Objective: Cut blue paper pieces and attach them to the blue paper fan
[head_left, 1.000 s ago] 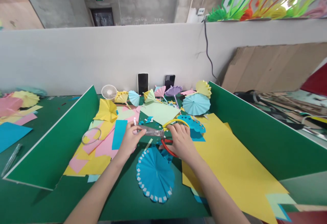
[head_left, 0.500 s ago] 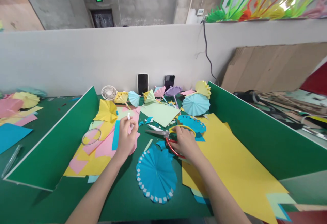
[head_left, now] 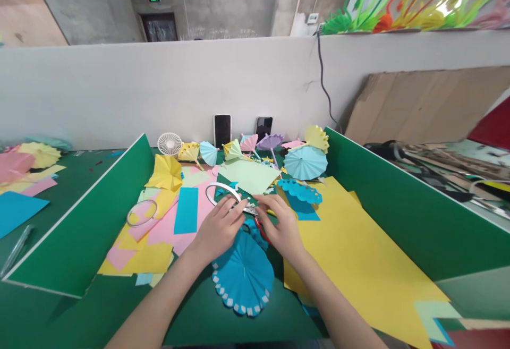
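Observation:
My left hand (head_left: 223,226) is closed on a roll of white tape (head_left: 218,185), a thin ring standing out above the fingers. Close beside it, my right hand (head_left: 282,228) has its thumb and fingers pinched together near the tape; what they hold is hidden. Under the right hand are scissors (head_left: 262,231) with one red and one yellow handle, partly covered. Just below both hands lies a pleated blue paper disc (head_left: 245,274), with small white squares along its lower rim. Blue paper scraps (head_left: 255,232) touch its top edge.
Yellow sheets (head_left: 350,253) cover the right side, with a scalloped blue paper piece (head_left: 300,192) above them. Pink and yellow papers and a blue strip (head_left: 186,211) lie left. Small paper umbrellas (head_left: 306,162), two phones (head_left: 222,130) and a fan (head_left: 169,144) stand behind. Green dividers (head_left: 91,221) flank the space.
My left hand has come down and right, and the tape ring now shows clearly. My right hand has shifted left off the scissors' handles, its fingers now pinched beside the left hand.

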Available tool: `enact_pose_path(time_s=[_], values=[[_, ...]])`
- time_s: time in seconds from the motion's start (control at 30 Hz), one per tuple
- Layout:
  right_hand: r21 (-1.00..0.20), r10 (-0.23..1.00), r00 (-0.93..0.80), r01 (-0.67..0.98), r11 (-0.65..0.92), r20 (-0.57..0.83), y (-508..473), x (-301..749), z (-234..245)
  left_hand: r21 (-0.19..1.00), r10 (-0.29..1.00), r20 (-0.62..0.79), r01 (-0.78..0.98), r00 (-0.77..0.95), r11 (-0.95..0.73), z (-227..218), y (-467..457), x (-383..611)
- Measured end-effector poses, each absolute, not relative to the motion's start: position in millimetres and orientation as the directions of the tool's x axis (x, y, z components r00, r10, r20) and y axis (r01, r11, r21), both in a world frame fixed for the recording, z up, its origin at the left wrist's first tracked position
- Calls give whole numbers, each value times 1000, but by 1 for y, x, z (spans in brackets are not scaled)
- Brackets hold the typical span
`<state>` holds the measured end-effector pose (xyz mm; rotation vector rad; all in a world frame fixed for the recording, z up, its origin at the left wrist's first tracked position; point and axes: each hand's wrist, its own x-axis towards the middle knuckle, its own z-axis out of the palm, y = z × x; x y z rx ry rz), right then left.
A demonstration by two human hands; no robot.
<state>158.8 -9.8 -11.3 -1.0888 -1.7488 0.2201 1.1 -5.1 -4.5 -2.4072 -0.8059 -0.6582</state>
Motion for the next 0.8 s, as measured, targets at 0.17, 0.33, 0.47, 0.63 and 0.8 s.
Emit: enact_pose_path(time_s=[0.17, 0.33, 0.47, 0.63, 0.8], values=[[-554, 729, -92, 588, 590, 679, -13, 157, -13, -324, 399, 541, 622, 740, -713, -3, -5, 2], [-573, 749, -103, 578, 581, 655, -14, 156, -11, -312, 400, 550, 625, 733, -716, -3, -4, 1], [-620, 777, -85, 551, 559, 624, -14, 155, -9, -322, 374, 562, 612, 737, -723, -4, -4, 1], [-589, 747, -107, 547, 595, 656, -14, 154, -11, -336, 346, 593, 614, 727, -714, -6, -1, 2], [-615, 772, -118, 534, 580, 625, -13, 151, -12, -347, 355, 606, 638, 712, -687, -6, 1, 1]])
